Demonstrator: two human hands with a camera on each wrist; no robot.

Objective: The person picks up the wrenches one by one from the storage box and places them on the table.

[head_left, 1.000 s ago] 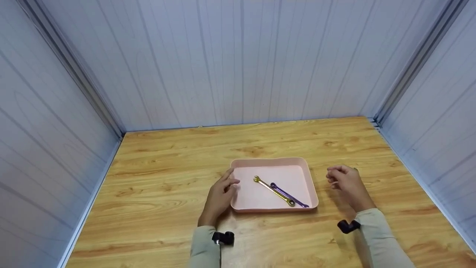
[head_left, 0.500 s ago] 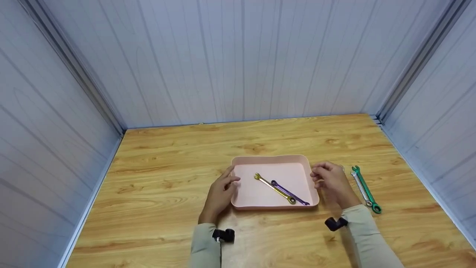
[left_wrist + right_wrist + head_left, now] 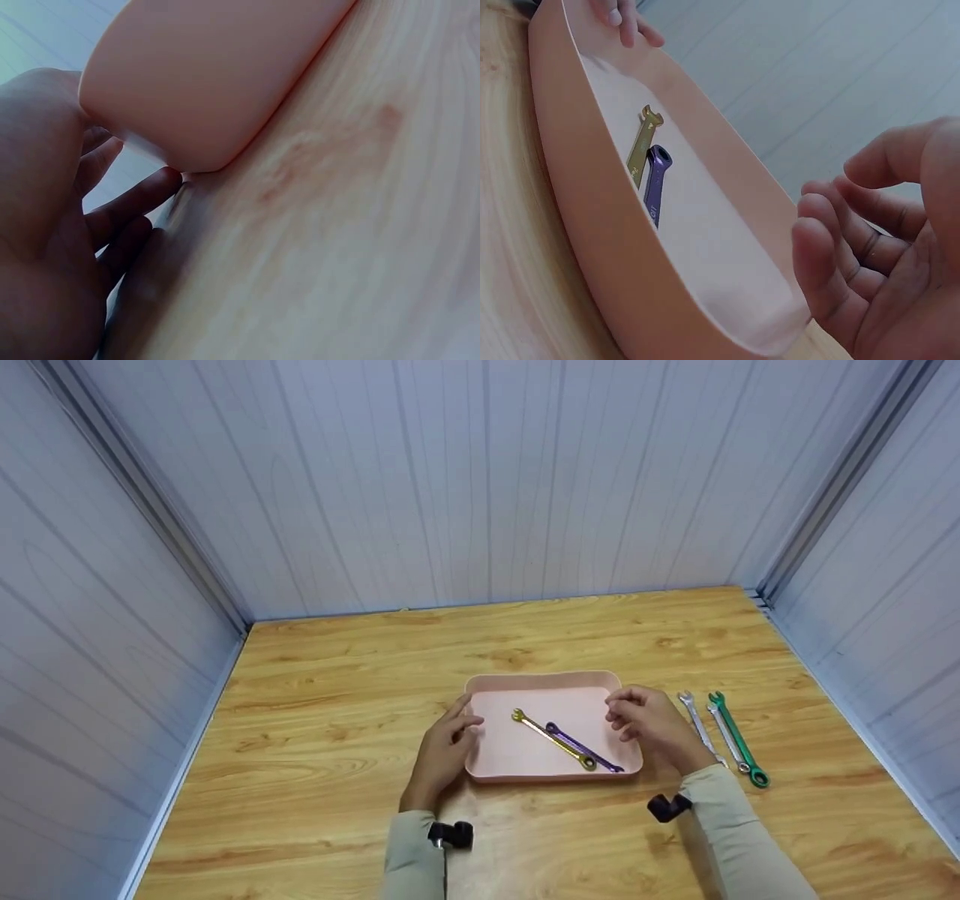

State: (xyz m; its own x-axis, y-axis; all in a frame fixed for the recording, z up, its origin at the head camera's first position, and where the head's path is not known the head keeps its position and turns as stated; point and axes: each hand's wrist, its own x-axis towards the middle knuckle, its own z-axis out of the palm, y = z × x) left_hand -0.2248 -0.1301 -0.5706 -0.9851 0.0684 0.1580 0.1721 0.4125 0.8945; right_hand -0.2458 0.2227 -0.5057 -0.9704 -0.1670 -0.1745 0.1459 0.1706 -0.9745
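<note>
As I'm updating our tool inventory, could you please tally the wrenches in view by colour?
Gold wrench: 1
Purple wrench: 1
Green wrench: 1
Silver wrenches: 2
Total: 5

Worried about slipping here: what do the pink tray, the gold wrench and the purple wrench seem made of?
Pink tray: probably plastic, satin finish; thin, smooth, rounded walls suggest moulding. Gold wrench and purple wrench: likely metal with glossy coloured coatings, judging by their bright highlights; coating type unclear.
</note>
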